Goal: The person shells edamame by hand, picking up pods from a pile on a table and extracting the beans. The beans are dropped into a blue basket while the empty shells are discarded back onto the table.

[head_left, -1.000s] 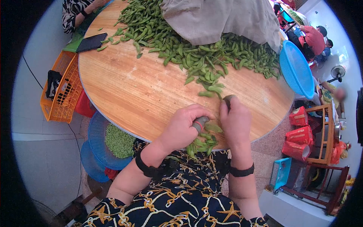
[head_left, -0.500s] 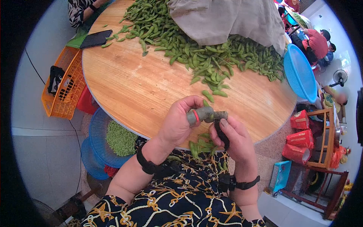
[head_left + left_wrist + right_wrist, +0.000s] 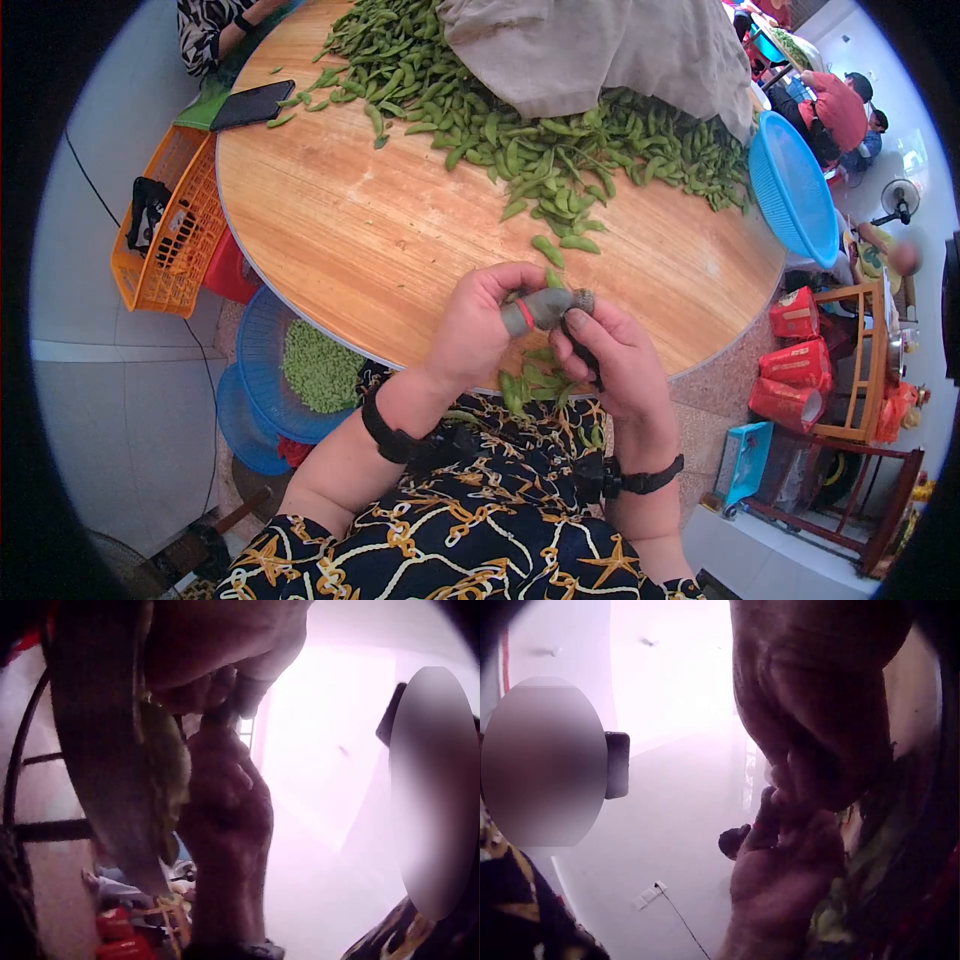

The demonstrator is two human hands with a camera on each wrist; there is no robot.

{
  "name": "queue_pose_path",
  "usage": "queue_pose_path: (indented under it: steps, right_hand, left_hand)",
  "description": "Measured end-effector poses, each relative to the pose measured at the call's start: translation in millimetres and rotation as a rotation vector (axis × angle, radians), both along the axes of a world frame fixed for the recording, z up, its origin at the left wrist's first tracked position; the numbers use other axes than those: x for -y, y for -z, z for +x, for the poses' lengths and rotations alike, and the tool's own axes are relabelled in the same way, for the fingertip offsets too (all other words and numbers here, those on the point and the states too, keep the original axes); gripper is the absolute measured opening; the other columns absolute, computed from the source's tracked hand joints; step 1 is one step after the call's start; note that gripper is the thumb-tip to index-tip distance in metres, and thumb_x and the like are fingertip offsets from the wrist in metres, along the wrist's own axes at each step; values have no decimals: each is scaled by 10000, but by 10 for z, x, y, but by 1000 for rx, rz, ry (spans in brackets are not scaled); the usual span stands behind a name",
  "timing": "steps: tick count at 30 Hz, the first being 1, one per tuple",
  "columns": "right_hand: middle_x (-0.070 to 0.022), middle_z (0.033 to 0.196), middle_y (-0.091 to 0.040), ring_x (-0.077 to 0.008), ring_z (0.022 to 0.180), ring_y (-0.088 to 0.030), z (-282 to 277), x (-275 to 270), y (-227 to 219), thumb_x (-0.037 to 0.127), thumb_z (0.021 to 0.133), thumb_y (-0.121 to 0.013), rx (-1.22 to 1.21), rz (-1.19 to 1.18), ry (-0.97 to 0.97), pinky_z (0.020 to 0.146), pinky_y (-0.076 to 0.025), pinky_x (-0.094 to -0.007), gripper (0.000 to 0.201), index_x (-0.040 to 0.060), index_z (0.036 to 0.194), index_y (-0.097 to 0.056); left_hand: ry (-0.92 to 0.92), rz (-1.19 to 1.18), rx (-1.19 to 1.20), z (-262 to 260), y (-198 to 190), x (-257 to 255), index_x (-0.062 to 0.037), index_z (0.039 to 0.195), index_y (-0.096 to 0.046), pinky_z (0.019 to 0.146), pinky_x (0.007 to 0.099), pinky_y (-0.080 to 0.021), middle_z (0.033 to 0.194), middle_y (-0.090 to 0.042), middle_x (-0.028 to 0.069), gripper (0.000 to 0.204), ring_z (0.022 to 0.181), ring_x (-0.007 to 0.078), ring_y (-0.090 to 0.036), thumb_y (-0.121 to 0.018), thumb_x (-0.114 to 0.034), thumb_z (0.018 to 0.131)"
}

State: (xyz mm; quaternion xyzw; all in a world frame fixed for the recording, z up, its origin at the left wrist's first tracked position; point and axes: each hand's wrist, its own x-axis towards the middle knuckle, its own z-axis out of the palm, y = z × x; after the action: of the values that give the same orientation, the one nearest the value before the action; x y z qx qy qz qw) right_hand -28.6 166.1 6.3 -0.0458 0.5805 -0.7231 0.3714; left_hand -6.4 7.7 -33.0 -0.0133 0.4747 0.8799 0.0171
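Forearms (image 3: 345, 445) angled inward; left hand (image 3: 472, 325) curled, grip unclear; right hand (image 3: 622, 360), grip pinching grey finger cover (image 3: 545, 308)

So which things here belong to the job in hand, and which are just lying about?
Probably the job's:
green pods
grey cover with a red band, at the left hand
pale beans in a blue basket

Apparently just lying about:
black phone
orange crate
red containers
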Motion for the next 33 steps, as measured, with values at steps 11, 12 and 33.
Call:
queue_pose_path:
  steps: [11, 12, 33]
  right_hand:
    - [38, 625, -509, -27, 509, -446, -5, 32, 91, 143, 879, -519, -291, 281, 90, 451, -356, -172, 113, 50, 829, -559]
    - [39, 612, -508, -27, 513, -455, -20, 33, 125, 140, 877, -519, -313, 309, 112, 454, -363, -175, 122, 47, 809, -559]
    - [37, 632, -532, -24, 546, -447, -21, 1, 141, 62, 807, -586, -566, 339, 287, 482, -353, -181, 88, 10, 876, -602]
  left_hand:
    - [70, -383, 21, 13, -12, -34, -45, 915, -555, 667, 190, -422, 827, -541, -29, 139, 772, 40, -493, -627, -81, 802]
    - [76, -388, 21, 8, -26, -39, -45, 915, -555, 667, 190, -422, 827, -541, -29, 139, 772, 40, -493, -627, -81, 802]
    - [-285, -863, -407, 29, -115, -85, -30, 979, -568, 677, 305, -478, 832, -615, 97, 264, 783, 195, -609, -572, 51, 728]
